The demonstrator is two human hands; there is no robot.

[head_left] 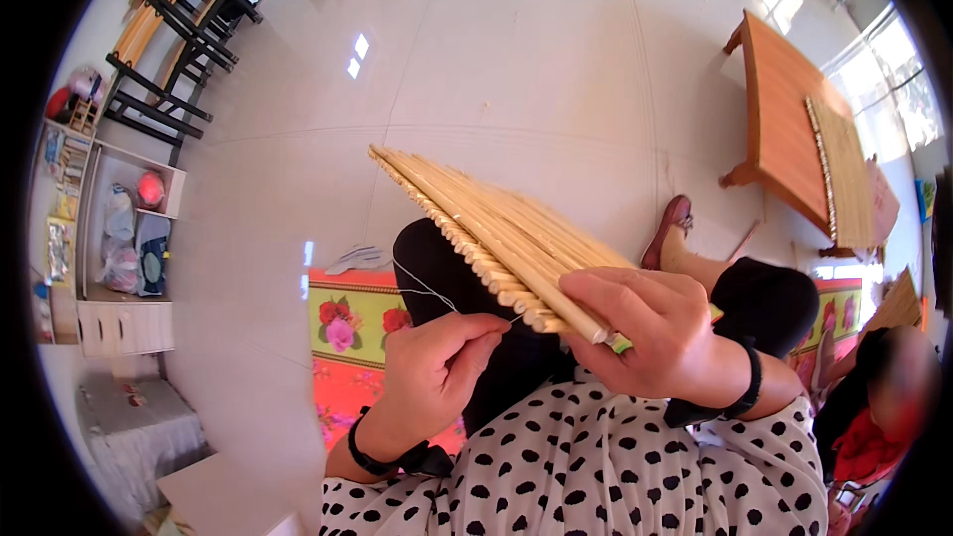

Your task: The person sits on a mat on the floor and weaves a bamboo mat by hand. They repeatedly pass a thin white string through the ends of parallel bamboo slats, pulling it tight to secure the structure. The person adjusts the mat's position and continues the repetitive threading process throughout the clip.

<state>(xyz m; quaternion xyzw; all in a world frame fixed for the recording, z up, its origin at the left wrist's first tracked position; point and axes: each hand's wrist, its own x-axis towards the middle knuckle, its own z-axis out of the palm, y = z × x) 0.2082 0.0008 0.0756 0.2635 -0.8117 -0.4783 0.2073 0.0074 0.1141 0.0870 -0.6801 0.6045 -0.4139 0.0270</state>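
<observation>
Pinches thread [434,295] in left hand [444,362] at 6 o'clock; grips mat [506,228] by near end in right hand [655,328] at 4 o'clock. Holds it over lap [516,367], aiming far end toward 10 o'clock. Sits with table [784,109] at 2 o'clock.
</observation>
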